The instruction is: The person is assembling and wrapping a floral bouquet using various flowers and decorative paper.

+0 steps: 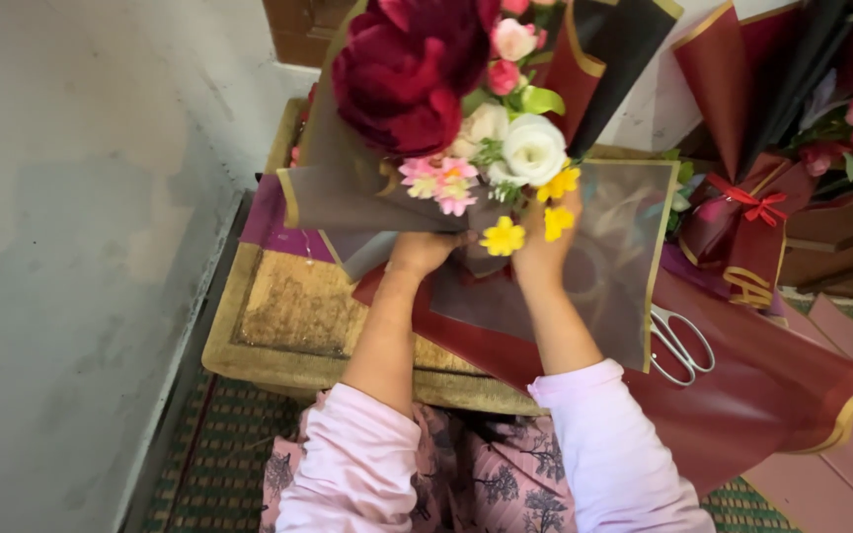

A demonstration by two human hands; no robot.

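Note:
A bouquet [466, 109] of dark red, pink, white and yellow flowers rises in front of me, wrapped in sheer dark brown paper [614, 257] with gold edging. My left hand [422, 252] grips the bouquet's base under the pink flowers. My right hand [545, 247] clasps the stems and wrap just below the yellow blossoms [503, 237]. Both hands hold the bundle above a maroon wrapping sheet [742, 395] spread over a low table.
White-handled scissors [681, 345] lie on the maroon sheet to the right. A finished bouquet with a red ribbon [757, 207] stands at the upper right. The worn brown table top [288, 306] shows at the left beside a grey wall [71, 247].

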